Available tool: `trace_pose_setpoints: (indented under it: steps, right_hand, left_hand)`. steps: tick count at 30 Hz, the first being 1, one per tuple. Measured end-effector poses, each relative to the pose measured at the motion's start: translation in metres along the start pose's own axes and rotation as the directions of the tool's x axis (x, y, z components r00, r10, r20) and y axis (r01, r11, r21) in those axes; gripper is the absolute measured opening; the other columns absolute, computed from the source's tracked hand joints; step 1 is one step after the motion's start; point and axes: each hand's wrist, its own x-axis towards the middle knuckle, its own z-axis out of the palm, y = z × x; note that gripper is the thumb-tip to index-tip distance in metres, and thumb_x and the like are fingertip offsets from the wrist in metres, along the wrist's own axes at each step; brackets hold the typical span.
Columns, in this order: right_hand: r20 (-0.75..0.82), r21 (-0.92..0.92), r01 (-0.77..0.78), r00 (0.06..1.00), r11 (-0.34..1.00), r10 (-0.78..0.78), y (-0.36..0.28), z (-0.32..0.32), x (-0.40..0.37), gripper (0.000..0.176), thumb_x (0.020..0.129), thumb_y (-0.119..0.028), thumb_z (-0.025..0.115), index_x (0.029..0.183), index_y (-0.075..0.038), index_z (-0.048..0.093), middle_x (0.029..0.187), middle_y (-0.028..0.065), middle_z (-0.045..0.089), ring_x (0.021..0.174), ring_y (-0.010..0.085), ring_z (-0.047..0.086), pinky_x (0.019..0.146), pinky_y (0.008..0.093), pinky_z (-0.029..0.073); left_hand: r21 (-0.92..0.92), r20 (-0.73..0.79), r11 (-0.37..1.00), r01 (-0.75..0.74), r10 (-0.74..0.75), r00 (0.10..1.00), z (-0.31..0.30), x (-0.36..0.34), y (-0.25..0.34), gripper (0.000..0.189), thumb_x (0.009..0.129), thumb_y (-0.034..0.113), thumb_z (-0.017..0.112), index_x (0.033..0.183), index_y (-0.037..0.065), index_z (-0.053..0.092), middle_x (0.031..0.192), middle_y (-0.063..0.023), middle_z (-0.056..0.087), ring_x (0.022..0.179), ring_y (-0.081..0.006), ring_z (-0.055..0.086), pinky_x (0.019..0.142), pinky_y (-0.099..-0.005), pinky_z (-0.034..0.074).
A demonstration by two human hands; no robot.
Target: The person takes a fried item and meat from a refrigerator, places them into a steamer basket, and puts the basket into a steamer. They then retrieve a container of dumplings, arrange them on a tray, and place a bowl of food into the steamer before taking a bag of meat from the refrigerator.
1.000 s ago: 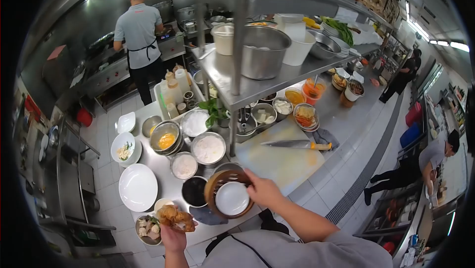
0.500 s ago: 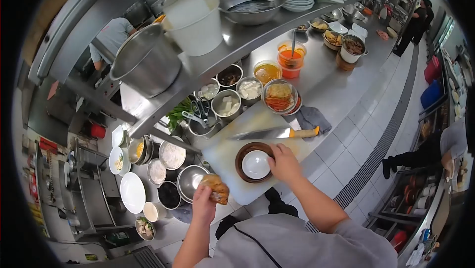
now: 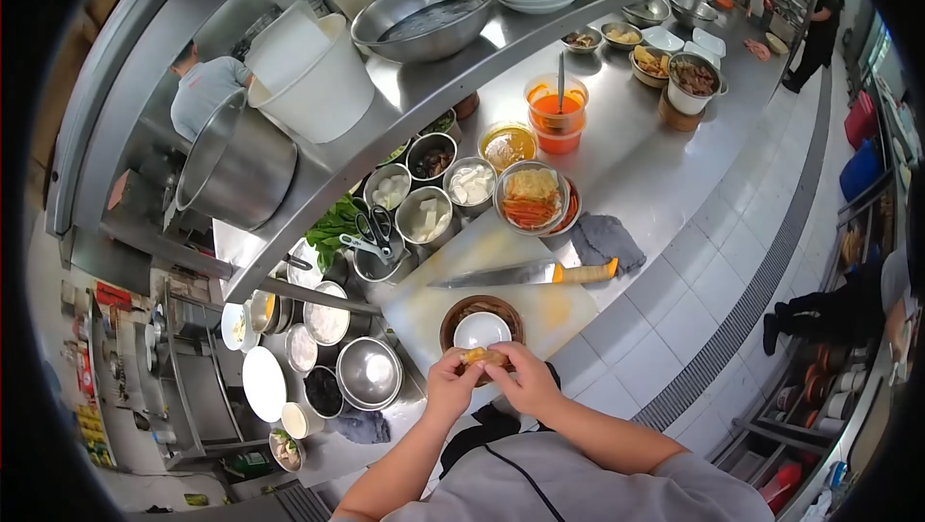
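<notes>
A golden-brown piece of food (image 3: 481, 356) is pinched between the fingers of both hands; its exact kind I cannot make out. My left hand (image 3: 450, 387) grips its left side and my right hand (image 3: 527, 382) its right side. Just beyond the fingers, a small white bowl (image 3: 481, 330) sits inside a brown round bowl (image 3: 449, 318), whose near rim the hands partly hide. That bowl stands on a white cutting board (image 3: 414, 302). Across the board's far part lies a large knife (image 3: 515, 275) with a yellow-ended handle.
Behind the board stand a bowl of sliced orange and pale vegetables (image 3: 532, 199), an orange sauce tub (image 3: 557, 116) and several steel pots (image 3: 425, 217). A steel bowl (image 3: 370, 375) and white oval plate (image 3: 264, 384) are at left. A raised shelf (image 3: 405, 89) crosses overhead. A grey cloth (image 3: 609, 243) lies right.
My left hand has brought the piece of food rightward to the brown bowl's near edge. My right hand has left the bowl's rim and now grips the food too. The view has shifted slightly.
</notes>
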Motion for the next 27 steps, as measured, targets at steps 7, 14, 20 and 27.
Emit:
trace_pose_setpoints:
  steps: [7,14,20,27]
  right_hand:
    - [0.027,-0.159,0.137,0.991,0.978,-0.134,0.016,-0.019,0.037,0.015,0.101,-0.011,0.058,0.11,-0.001,0.065,0.104,0.0154,0.068,0.097,0.0313,0.068,0.085,0.0399,0.054]
    - [-0.027,0.371,-0.079,0.995,0.925,0.096,0.01,-0.006,0.04,0.012,0.1,-0.007,0.056,0.102,0.001,0.063,0.098,0.0148,0.065,0.09,0.0277,0.064,0.082,0.0351,0.051]
    - [-0.12,0.118,0.117,0.987,0.986,-0.103,0.028,0.003,0.05,0.015,0.104,-0.011,0.056,0.098,0.002,0.059,0.095,0.0079,0.061,0.086,0.018,0.057,0.081,0.0313,0.049]
    - [-0.153,0.047,0.046,0.988,0.998,-0.038,0.033,-0.004,0.051,0.032,0.098,-0.019,0.07,0.075,0.001,0.059,0.074,0.0111,0.059,0.072,0.0281,0.059,0.07,0.039,0.048]
  left_hand:
    - [-0.145,-0.039,0.973,0.181,-0.189,0.981,0.013,0.006,0.026,0.013,0.093,0.009,0.077,0.102,0.0,0.073,0.094,-0.0017,0.072,0.084,-0.0093,0.065,0.077,-0.0246,0.052]
    - [0.046,-0.016,0.995,0.083,-0.083,0.996,0.008,0.01,0.035,0.017,0.092,0.007,0.078,0.105,0.0,0.07,0.097,-0.0024,0.072,0.086,-0.0079,0.064,0.078,-0.0241,0.053]
    - [-0.07,0.033,0.997,0.019,-0.017,0.999,0.02,0.01,0.043,0.032,0.088,0.002,0.079,0.117,0.0,0.067,0.107,-0.0066,0.071,0.09,-0.0091,0.065,0.08,-0.0249,0.054]
    - [0.234,0.256,0.972,-0.032,-0.03,0.966,0.011,0.008,0.048,0.055,0.086,0.001,0.078,0.138,0.001,0.059,0.124,-0.0112,0.069,0.109,-0.0181,0.069,0.097,-0.0338,0.056]
